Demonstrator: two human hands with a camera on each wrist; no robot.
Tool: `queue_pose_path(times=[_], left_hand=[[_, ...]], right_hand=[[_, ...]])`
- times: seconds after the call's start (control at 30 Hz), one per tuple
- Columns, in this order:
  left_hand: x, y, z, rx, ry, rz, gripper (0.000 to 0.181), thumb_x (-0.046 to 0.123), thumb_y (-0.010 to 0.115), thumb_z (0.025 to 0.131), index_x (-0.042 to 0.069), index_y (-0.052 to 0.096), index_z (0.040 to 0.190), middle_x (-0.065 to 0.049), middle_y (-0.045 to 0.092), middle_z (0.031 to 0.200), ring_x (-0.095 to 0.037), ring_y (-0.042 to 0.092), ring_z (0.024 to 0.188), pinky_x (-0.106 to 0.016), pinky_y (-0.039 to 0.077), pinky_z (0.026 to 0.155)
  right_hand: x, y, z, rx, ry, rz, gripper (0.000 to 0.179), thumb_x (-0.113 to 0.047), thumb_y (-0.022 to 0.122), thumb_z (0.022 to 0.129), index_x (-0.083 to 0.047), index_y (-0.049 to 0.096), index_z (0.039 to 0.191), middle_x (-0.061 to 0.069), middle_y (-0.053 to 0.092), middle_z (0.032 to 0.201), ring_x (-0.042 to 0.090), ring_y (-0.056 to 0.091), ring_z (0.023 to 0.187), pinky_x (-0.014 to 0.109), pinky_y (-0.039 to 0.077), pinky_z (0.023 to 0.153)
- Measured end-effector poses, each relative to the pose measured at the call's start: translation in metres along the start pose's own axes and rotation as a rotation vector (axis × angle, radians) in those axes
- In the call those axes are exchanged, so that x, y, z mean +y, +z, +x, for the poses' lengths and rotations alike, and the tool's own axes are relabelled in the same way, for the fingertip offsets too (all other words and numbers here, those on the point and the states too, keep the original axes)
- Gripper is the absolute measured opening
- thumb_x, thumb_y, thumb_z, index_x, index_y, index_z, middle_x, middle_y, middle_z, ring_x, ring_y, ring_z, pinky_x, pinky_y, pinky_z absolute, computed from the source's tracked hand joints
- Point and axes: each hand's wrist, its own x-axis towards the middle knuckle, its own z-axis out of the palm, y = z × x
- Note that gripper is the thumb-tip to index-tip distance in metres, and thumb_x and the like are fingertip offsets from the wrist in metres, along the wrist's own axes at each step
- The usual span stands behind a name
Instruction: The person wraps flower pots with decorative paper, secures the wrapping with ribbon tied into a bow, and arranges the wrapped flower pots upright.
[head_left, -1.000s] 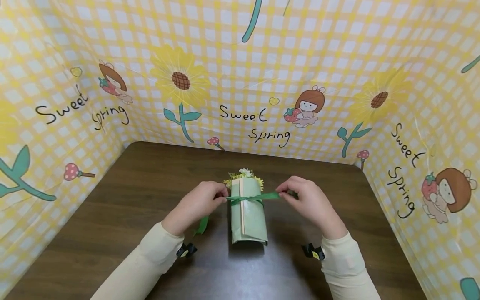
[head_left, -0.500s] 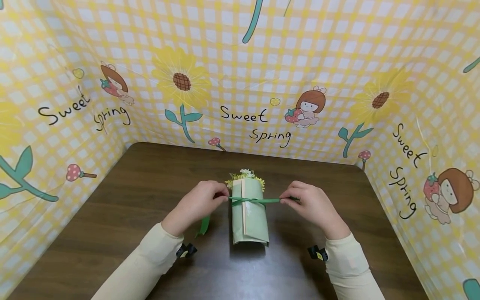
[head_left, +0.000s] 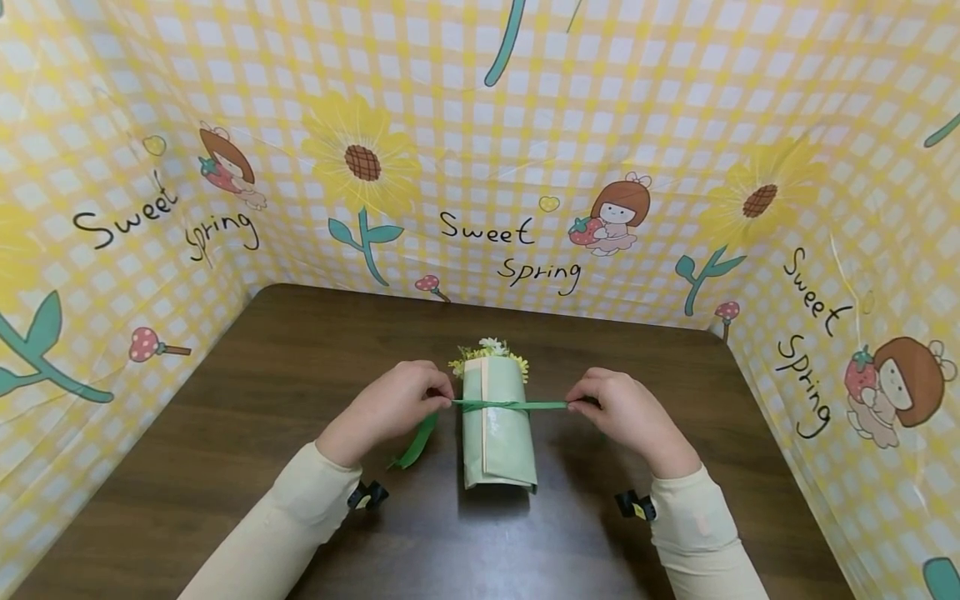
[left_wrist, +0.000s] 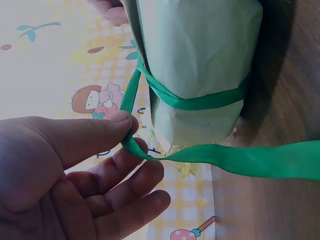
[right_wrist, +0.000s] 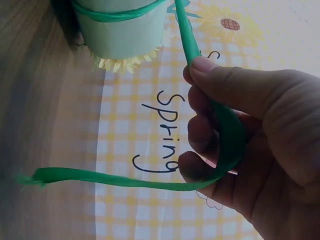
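We see a green ribbon (head_left: 547, 406) of smooth, faintly glossy fabric running taut and narrow between the two hands; it circles the middle of a wrapped bundle (head_left: 498, 450), which lies between the hands, apart from both; whether the ribbon is knotted or merely crossed at the front, we cannot tell.

The left hand (head_left: 390, 408) pinches one length between thumb and forefinger, its other fingers loosely spread; from that pinch a wider, flatter tail curls down toward the desk (head_left: 337, 333); the right hand (head_left: 618, 408) pinches the other length between thumb and forefinger, its remaining fingers bent; in the right wrist view we find the spare ribbon looping across that palm and ending in a frayed tip.

The bundle is a rounded, pale green paper tube, lightly creased, with a cream-edged seam down its front; small yellow and white flowers (head_left: 491, 346) with thin petals peek from its end, just beyond the hands; beneath everything we see the dark, wood-grained desk; cream sleeves (head_left: 697, 525) cover the forearms behind the hands; past the hands and to either side rises a wrinkled yellow-and-white checked cloth (head_left: 465, 125) printed with sunflowers and lettering.
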Motion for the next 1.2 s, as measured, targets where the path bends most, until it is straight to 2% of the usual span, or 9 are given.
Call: queue_pose_path(times=[0.17, 0.47, 0.83, 0.9, 1.07, 1.2], left_hand=[[-0.003, -0.001, 0.000, 0.002, 0.001, 0.004, 0.008, 0.017, 0.075, 0.095, 0.024, 0.076, 0.091, 0.010, 0.066, 0.092, -0.005, 0.059, 0.080, -0.029, 0.052, 0.073], [-0.003, 0.000, -0.001, 0.057, 0.019, 0.041, 0.006, 0.019, 0.076, 0.094, 0.024, 0.078, 0.091, 0.012, 0.066, 0.091, -0.004, 0.061, 0.081, -0.029, 0.053, 0.073], [-0.001, 0.005, 0.002, 0.059, 0.036, 0.077, 0.006, 0.020, 0.076, 0.094, 0.024, 0.077, 0.090, 0.013, 0.065, 0.091, -0.004, 0.060, 0.080, -0.028, 0.053, 0.072], [-0.002, 0.005, 0.002, 0.065, 0.075, 0.113, 0.006, 0.020, 0.077, 0.094, 0.025, 0.077, 0.090, 0.014, 0.064, 0.090, -0.003, 0.060, 0.078, -0.028, 0.053, 0.072], [-0.006, 0.007, 0.004, 0.109, 0.239, 0.239, 0.007, 0.020, 0.077, 0.094, 0.025, 0.076, 0.090, 0.014, 0.062, 0.090, -0.003, 0.057, 0.078, -0.025, 0.052, 0.071], [-0.011, 0.009, 0.005, 0.127, 0.280, 0.253, 0.007, 0.019, 0.076, 0.094, 0.025, 0.075, 0.089, 0.014, 0.062, 0.090, -0.003, 0.057, 0.080, -0.025, 0.053, 0.072]], right_hand=[[0.004, 0.000, -0.002, 0.009, -0.012, -0.017, 0.006, -0.018, 0.081, 0.089, -0.019, 0.079, 0.094, -0.013, 0.066, 0.090, 0.005, 0.064, 0.079, 0.030, 0.054, 0.070], [0.013, -0.001, -0.004, 0.028, -0.012, -0.037, 0.006, -0.018, 0.082, 0.089, -0.021, 0.078, 0.093, -0.014, 0.067, 0.090, 0.005, 0.064, 0.079, 0.031, 0.054, 0.070], [0.027, -0.002, -0.007, -0.038, 0.010, -0.020, 0.004, -0.023, 0.078, 0.093, -0.019, 0.077, 0.093, -0.014, 0.066, 0.089, 0.004, 0.063, 0.079, 0.031, 0.054, 0.070], [0.027, -0.003, -0.008, -0.058, 0.022, -0.014, 0.004, -0.023, 0.077, 0.093, -0.019, 0.077, 0.092, -0.014, 0.066, 0.089, 0.004, 0.063, 0.079, 0.031, 0.054, 0.070], [0.029, -0.007, -0.011, -0.081, 0.048, -0.008, 0.004, -0.020, 0.078, 0.092, -0.022, 0.076, 0.090, -0.015, 0.065, 0.088, 0.003, 0.062, 0.077, 0.031, 0.053, 0.070], [0.032, -0.008, -0.012, -0.093, 0.049, 0.003, 0.006, -0.019, 0.078, 0.092, -0.024, 0.075, 0.089, -0.015, 0.064, 0.087, 0.001, 0.060, 0.076, 0.029, 0.052, 0.068]])
